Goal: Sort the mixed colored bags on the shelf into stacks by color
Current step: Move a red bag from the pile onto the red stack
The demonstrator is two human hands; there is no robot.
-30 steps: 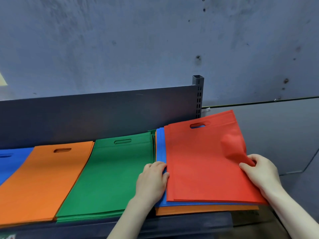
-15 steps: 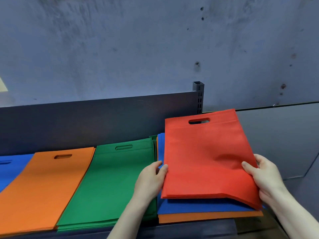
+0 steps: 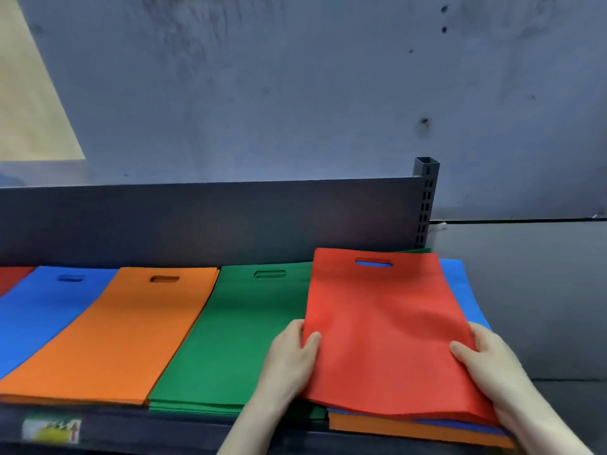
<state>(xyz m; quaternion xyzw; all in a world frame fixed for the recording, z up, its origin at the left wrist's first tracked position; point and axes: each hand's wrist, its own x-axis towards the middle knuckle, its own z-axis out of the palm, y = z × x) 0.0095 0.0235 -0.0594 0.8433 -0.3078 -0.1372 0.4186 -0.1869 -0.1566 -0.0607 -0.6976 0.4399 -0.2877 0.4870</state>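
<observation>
A small bundle of red bags (image 3: 384, 330) is lifted off the mixed pile at the right end of the shelf. My left hand (image 3: 292, 356) grips its left edge, thumb on top. My right hand (image 3: 489, 366) grips the right edge the same way. Under the bundle lie a blue bag (image 3: 460, 284) and orange bags (image 3: 410, 430). To the left, sorted stacks lie side by side: green (image 3: 230, 333), orange (image 3: 124, 330), blue (image 3: 36, 310) and a sliver of red (image 3: 13, 277) at the frame's edge.
The dark shelf (image 3: 131, 431) carries a yellow-green label (image 3: 51, 430) on its front lip. A dark back panel (image 3: 203, 221) ends at a slotted upright post (image 3: 427, 198). A grey concrete wall (image 3: 295, 87) rises behind. Past the post, a grey surface (image 3: 532, 290) lies lower down.
Both hands have raised the red bundle off the mixed pile and shifted it slightly left, uncovering the blue bag on the right. The view has swung left, so more sorted stacks show.
</observation>
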